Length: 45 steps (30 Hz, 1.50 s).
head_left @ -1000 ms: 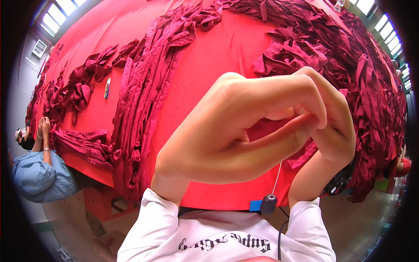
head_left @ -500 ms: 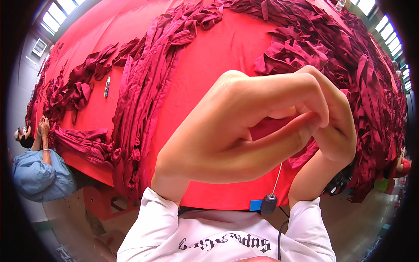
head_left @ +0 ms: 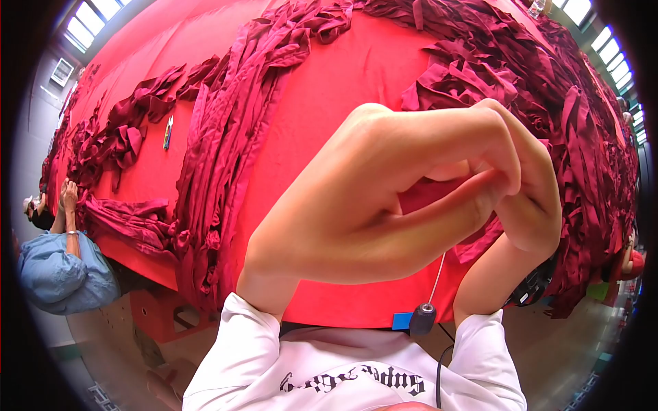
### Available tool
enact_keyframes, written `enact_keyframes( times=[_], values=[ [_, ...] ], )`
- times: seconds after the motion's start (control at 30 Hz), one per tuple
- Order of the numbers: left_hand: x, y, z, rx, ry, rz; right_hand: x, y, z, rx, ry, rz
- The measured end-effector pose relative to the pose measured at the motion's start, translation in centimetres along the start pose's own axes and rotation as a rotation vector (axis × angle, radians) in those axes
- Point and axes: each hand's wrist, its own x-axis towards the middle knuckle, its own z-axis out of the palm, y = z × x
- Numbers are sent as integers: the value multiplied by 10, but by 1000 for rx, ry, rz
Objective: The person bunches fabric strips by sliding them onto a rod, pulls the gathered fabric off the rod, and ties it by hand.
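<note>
Both hands are raised close to the camera, above the bright red cloth (head_left: 329, 82). My left hand (head_left: 370, 198) is bent at the knuckles, its thumb and fingers meeting at the tips around a narrow gap. Red cloth shows through that gap, and I see nothing held. Against those fingertips rests my right hand (head_left: 531, 185), its fingers curled inward and partly hidden behind the left. Behind the right hand lies a heap of dark red fabric strips (head_left: 480, 75). A long bundle of the same strips (head_left: 229, 137) runs down the cloth to the left.
A small pair of thread snips (head_left: 168, 133) lies at the left. Near the table's front edge are a black device with a thin rod (head_left: 423, 318) and a black object (head_left: 531, 284). At the left edge a person in blue (head_left: 68, 274) has hands at the strips.
My two hands have shifted very slightly up and to the right, their pose unchanged. The fabric strips and the snips look the same.
</note>
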Motion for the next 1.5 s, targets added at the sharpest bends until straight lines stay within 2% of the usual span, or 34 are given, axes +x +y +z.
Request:
enact_keyframes(
  times=[0.07, 0.13, 0.37, 0.43, 0.47, 0.53, 0.67, 1.13, 1.37, 1.5],
  values=[
    [1, -3, 1, -3, 3, 4, 0, -1, -1, -19, -12, 18],
    [1, -9, 3, 31, 18, 105, 1, -1, 0, -24, 11, 43],
    [1, -10, 3, 36, 21, 72, 0, 2, -3, -47, -42, 12],
    [2, -14, 5, 41, 47, 151, 0, 6, -1, 12, -21, -37],
    [2, -14, 5, 41, 48, 150, 0, 5, -2, 12, -21, -37],
    [2, -14, 5, 42, 49, 139, -2, 1, -4, 33, -24, 106],
    [1, -11, 3, 53, 41, 114, 0, 3, -4, -39, -46, 10],
    [2, -12, 6, -38, 63, 125, -1, -3, -4, -41, -29, 127],
    [1, -9, 5, 10, 54, 75, -2, 3, -10, -31, -113, 70],
    [2, -9, 5, -15, 62, 80, -3, 0, -4, -49, -23, 117]
  ],
)
